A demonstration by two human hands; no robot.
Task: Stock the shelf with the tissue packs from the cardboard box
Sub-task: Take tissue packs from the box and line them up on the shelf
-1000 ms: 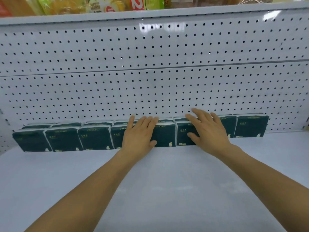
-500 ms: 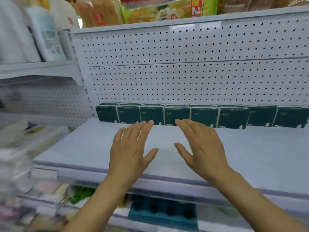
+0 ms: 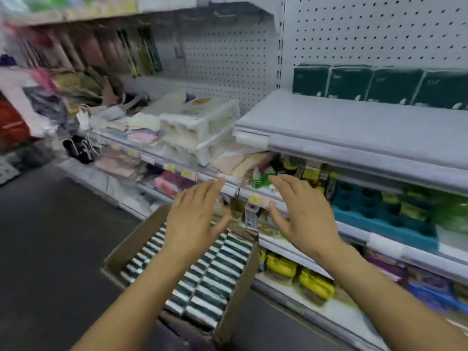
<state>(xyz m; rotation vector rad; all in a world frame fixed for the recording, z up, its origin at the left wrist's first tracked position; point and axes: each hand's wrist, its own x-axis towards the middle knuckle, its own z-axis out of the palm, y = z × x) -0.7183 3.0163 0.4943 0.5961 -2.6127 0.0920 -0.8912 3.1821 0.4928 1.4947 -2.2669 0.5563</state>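
Note:
An open cardboard box (image 3: 131, 245) stands on the floor below me, filled with rows of dark green tissue packs (image 3: 215, 277). My left hand (image 3: 192, 219) hovers over the box, fingers straight and spread, holding nothing. My right hand (image 3: 304, 214) hangs beside it, in front of the lower shelves, also empty with fingers spread. At the upper right a white shelf (image 3: 329, 130) carries a row of dark green tissue packs on the shelf (image 3: 379, 84) against the pegboard back.
Lower shelves (image 3: 379, 239) at the right hold teal trays, yellow packets and other goods. To the left, a neighbouring shelf (image 3: 177, 127) is piled with white packs and cloths. Dark floor (image 3: 50, 249) spreads to the left of the box.
My view has swung down and left from the shelf to the box on the floor. Both hands have left the row of packs and dropped, open, towards the box.

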